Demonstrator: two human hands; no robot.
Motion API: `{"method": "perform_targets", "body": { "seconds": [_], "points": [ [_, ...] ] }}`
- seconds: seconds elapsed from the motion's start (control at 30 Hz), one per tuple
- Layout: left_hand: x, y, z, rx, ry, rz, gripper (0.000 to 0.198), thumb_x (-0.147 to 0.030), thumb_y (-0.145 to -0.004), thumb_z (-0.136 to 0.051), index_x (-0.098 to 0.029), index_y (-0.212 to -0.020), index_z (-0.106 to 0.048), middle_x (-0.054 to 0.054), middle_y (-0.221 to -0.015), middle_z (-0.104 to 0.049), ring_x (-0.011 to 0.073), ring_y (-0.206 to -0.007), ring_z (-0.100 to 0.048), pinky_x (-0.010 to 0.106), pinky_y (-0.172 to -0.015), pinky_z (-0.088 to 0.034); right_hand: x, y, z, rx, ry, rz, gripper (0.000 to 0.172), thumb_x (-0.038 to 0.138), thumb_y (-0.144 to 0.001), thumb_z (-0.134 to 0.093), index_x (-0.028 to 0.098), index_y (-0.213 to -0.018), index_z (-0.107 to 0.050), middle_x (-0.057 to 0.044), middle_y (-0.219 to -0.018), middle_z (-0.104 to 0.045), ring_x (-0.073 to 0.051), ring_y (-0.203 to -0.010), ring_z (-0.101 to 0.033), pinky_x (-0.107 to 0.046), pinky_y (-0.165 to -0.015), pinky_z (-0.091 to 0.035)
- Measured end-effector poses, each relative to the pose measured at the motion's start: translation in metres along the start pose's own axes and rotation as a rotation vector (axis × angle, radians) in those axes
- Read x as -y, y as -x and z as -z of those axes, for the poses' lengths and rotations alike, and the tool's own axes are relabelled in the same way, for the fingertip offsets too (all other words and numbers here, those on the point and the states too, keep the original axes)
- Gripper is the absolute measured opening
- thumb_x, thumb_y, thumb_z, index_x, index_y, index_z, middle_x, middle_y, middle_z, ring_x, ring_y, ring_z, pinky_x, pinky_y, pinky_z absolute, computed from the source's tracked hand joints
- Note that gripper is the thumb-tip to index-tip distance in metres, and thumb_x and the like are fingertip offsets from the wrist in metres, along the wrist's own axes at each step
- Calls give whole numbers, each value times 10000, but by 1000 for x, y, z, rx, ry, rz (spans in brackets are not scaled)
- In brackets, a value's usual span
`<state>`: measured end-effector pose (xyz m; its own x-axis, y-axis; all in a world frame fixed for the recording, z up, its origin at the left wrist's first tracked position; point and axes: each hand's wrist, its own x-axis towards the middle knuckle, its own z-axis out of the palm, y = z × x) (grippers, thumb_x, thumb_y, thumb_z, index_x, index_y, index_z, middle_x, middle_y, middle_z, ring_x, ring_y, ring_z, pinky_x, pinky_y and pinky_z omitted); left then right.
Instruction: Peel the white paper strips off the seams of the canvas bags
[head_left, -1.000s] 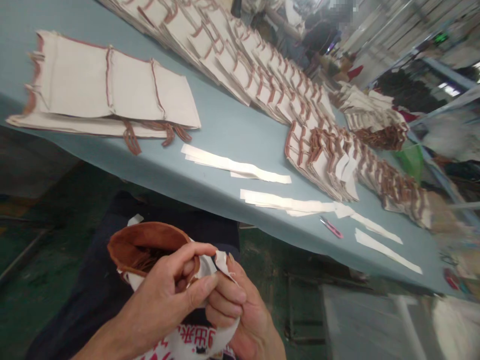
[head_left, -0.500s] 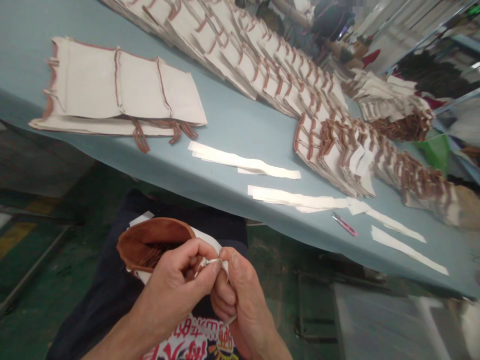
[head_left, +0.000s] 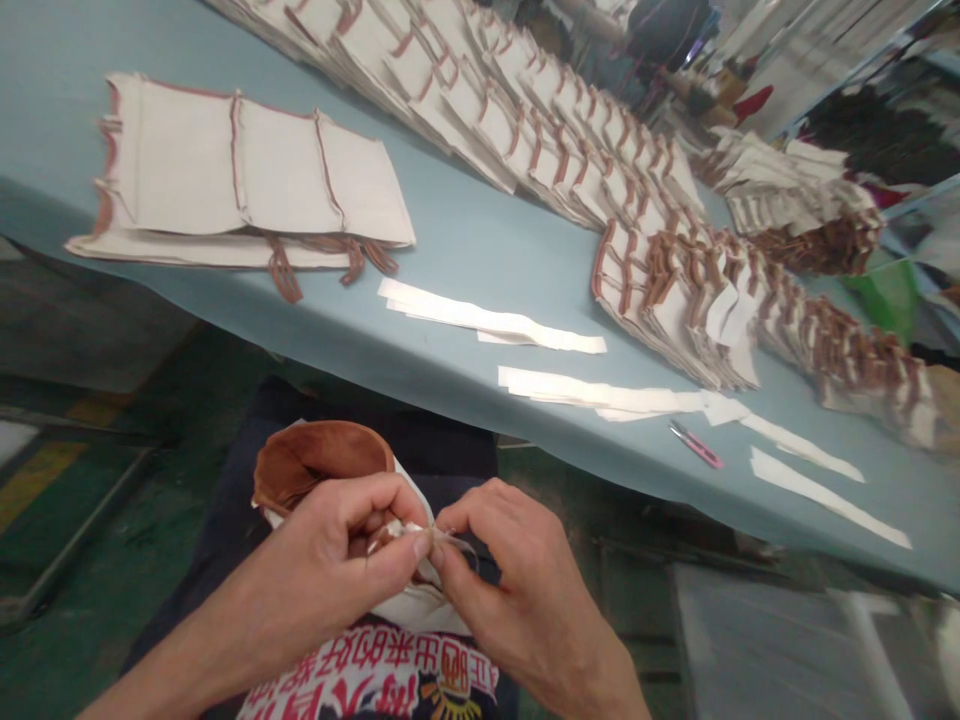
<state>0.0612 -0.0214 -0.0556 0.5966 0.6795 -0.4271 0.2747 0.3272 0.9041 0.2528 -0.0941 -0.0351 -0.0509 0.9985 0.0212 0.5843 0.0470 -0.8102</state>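
Note:
On my lap lies a white fabric piece with a brown lining, its round brown opening facing up and to the left. My left hand pinches the white edge of this piece between thumb and fingers. Right beside it, my right hand pinches a thin pale strip or cord at the same spot. The fingertips of both hands nearly touch. What exactly lies between them is too small to make out.
A blue-green table spans the view, holding a folded white piece with brown seams, white strips, pink-handled snips and long rows of stacked white-and-brown pieces. A person's arm shows at the top.
My right hand has turned and opened out to the right, its fingers now pinching from the side. The brown-lined piece has shifted slightly right, showing more white fabric below my hands.

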Motion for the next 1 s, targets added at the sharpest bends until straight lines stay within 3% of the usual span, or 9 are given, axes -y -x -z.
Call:
{"method": "perform_targets", "body": {
  "seconds": [0.07,0.2,0.27,0.37,0.53,0.63,0.73,0.87,1.0],
  "points": [
    [-3,1,5,-25,47,48,259,-469,-854,-813,-219,-878,-746,-49,-663,-665,134,-567,-553,197,-509,-390,0,2,-2,11,-155,-149,183,259,-1024,-697,213,-848,-715,6,-805,-723,-164,-750,-611,-311,-726,-407],
    [0,6,12,-198,66,103,430,-627,-884,-805,-239,-1068,-788,12,-789,-799,219,-698,-726,258,-631,-536,-3,6,-13,-64,-626,-447,321,507,-1016,-750,221,-881,-691,24,-810,-673,-154,-733,-563,-280,-689,-425],
    [5,7,10,-221,29,96,411,-620,-892,-801,-233,-1030,-813,17,-775,-776,216,-678,-703,266,-621,-530,-6,6,-21,-153,-711,-443,352,548,-997,-780,219,-901,-698,11,-864,-687,-162,-776,-581,-283,-720,-450],
    [11,5,1,-131,55,89,403,-589,-863,-827,-224,-1032,-829,-17,-719,-672,177,-625,-595,245,-574,-460,-8,2,-31,-237,-704,-359,285,475,-1010,-784,221,-902,-715,-26,-993,-736,-196,-902,-653,-305,-807,-496],
    [3,5,-13,-46,97,14,426,-625,-942,-723,-208,-857,-747,-53,-656,-494,142,-607,-407,241,-562,-346,-5,-3,-39,-323,-648,-253,177,327,-988,-780,234,-855,-708,-29,-1048,-751,-208,-974,-692,-317,-890,-512],
    [-3,9,-16,-110,83,18,443,-590,-981,-659,-218,-739,-650,-25,-662,-572,166,-644,-510,262,-618,-426,-3,-2,-37,-312,-665,-280,162,325,-977,-776,234,-860,-711,-26,-1051,-748,-195,-927,-680,-299,-828,-500],
    [1,11,-15,-155,-20,-60,380,-474,-970,-639,-232,-684,-584,-36,-621,-572,156,-603,-517,255,-591,-400,-1,0,-33,-268,-665,-304,187,370,-969,-776,233,-861,-710,-11,-967,-717,-184,-856,-638,-293,-782,-477],
    [16,10,-11,-57,-105,-196,337,-379,-996,-548,-239,-690,-533,-66,-575,-461,129,-529,-404,252,-520,-291,2,-1,-31,-245,-601,-343,201,401,-921,-781,228,-844,-711,7,-848,-680,-184,-800,-595,-300,-764,-454],
    [18,11,-8,-17,-115,-182,315,-359,-1001,-522,-240,-710,-519,-77,-591,-428,125,-539,-378,263,-531,-266,5,-1,-26,-188,-546,-376,251,429,-928,-754,217,-797,-717,11,-757,-659,-175,-725,-557,-301,-703,-421]
  ]
}}
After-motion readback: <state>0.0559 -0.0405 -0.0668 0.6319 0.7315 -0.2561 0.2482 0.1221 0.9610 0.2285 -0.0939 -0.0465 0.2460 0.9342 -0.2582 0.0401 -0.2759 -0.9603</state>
